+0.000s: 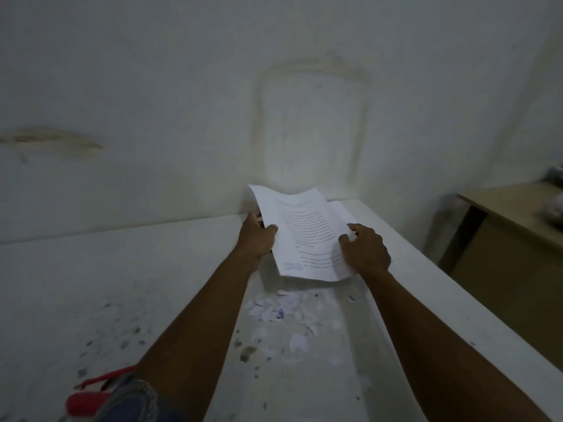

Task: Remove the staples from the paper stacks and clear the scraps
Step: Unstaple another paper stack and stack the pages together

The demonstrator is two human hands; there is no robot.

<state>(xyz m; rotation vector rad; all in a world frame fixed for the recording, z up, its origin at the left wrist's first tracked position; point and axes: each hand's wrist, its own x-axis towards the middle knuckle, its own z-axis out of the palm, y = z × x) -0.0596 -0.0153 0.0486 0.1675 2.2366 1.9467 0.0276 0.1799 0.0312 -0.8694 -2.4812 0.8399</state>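
Observation:
A stack of printed white pages (304, 233) is held above the far right corner of the white table (122, 269), its sheets curling upward. My left hand (256, 236) grips the stack's left edge, thumb on top. On the right edge, my right hand (365, 251) holds the lower corner with fingers curled over it. More white paper (344, 208) lies flat on the table under and behind the held stack. Torn paper scraps (283, 312) are scattered on the table between my forearms. No staple is visible.
A red-handled tool (91, 397) lies at the table's near left, partly hidden by a blue sleeve (131, 403). Dark specks dot the tabletop. A stained white wall rises right behind the table. A wooden desk (511, 233) stands to the right across a gap.

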